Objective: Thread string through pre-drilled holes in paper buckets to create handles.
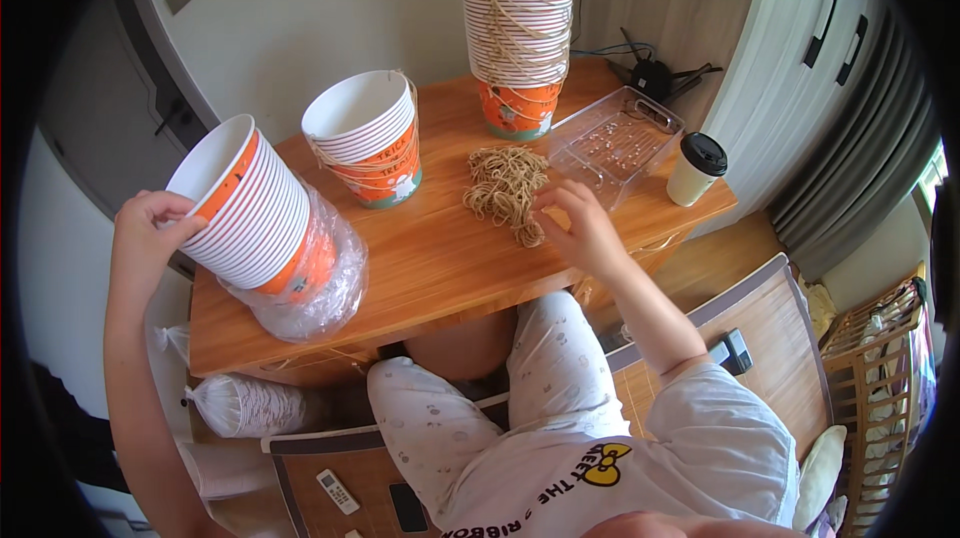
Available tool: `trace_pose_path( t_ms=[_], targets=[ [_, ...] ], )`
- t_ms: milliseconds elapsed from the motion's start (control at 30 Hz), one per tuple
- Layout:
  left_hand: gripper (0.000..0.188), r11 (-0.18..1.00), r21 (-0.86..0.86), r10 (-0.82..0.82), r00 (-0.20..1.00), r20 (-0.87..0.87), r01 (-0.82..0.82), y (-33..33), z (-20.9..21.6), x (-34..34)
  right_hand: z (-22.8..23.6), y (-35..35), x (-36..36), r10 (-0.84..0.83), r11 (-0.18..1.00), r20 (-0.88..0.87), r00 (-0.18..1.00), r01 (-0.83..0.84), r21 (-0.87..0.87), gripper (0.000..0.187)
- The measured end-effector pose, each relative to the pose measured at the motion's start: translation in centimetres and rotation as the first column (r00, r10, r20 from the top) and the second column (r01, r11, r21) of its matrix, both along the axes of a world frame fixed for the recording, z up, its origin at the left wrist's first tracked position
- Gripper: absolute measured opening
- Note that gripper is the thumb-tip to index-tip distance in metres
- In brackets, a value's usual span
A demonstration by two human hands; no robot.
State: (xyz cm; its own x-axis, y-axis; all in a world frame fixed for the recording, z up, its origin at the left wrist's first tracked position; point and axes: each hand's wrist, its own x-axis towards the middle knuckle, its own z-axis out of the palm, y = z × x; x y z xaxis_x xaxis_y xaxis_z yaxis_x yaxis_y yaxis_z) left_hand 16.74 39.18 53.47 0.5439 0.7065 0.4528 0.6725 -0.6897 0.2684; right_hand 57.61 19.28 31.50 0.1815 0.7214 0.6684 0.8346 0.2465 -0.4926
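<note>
On the left, a tilted stack of nested orange-and-white paper buckets [262, 200] stands with its lower end in a crumpled clear plastic sleeve [335, 293]. My left hand [152, 223] grips the rim of the topmost bucket between thumb and fingers. A tangled heap of thin tan cord loops [505, 183] lies mid-table. At its right edge is my right hand [582, 228], its thumb and bent fingers apart; I make out no cord between them. Behind the heap, a shorter bucket stack [365, 153] has cord handles hanging at its sides.
A tall stack of corded buckets [518, 38] rises at the back. To the right are a clear plastic tray [610, 143] with small pale bits, a lidded paper cup [695, 170] and a black router [652, 78]. The wooden table's front edge [430, 311] runs above my knees.
</note>
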Motion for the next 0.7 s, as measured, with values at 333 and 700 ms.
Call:
trace_pose_path(
  t_ms=[333, 700],
  targets=[
    [0.014, 0.832, 0.553, 0.065, 0.998, -0.009, -0.049, -2.3, 1.9, -0.5, 0.1, 3.5, -0.6, 0.009, 0.993, 0.478, 0.879, 0.047, -0.106, 0.014],
    [0.021, 0.707, 0.670, -0.366, 0.928, 0.072, 0.227, -9.5, 2.6, 1.7, 3.5, 4.3, 0.6, 0.105, 0.971, 0.275, 0.956, -0.039, -0.235, 0.007]
  ],
)
